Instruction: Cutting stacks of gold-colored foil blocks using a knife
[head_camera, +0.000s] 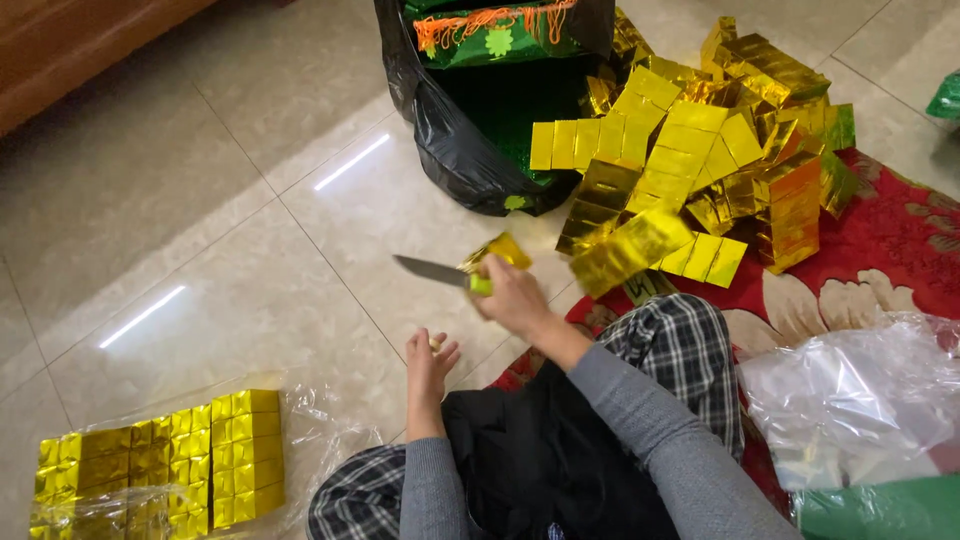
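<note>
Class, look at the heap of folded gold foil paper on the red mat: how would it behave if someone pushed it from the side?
The heap of gold foil paper is loosely stacked with tilted pieces, so it would probably slide and scatter. The thin folded sheets look light and likely crumple easily. Their shiny surface suggests they slip over each other.

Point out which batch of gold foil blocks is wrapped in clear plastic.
The flat, neatly rowed batch at bottom left on the tile floor, sitting in clear plastic. The big heap by the black bag lies loose and unwrapped.

Green-handled knife, blade level leftward
</note>
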